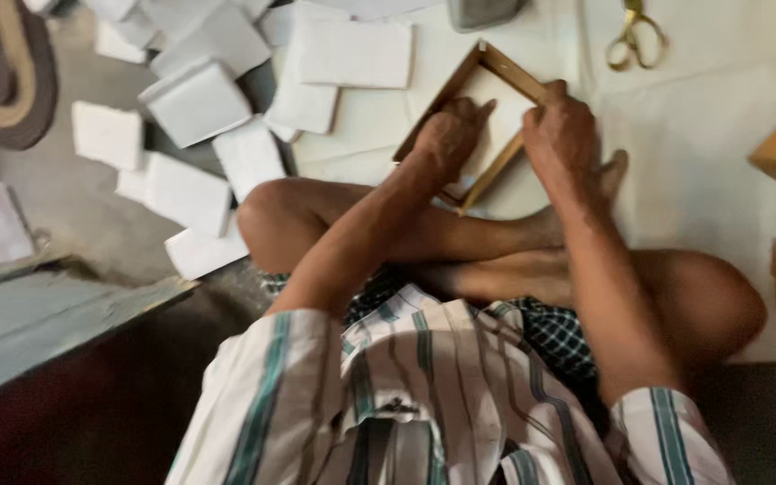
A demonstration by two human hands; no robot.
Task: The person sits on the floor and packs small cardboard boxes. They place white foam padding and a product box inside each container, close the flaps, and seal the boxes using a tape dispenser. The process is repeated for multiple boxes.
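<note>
Left hand (449, 135) curled, pressing white material down inside the wooden frame (478, 117); right hand (560, 135) gripping its right corner on the white sheet (720, 135). Best pressed evenly, frame flat.

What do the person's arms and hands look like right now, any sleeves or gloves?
Both hands are bare: no gloves, rings or watch show on the left hand or the right hand. The forearms are uncovered. The short sleeves end above the elbows; they are pale cloth with teal and dark stripes, part of a striped shirt.
</note>
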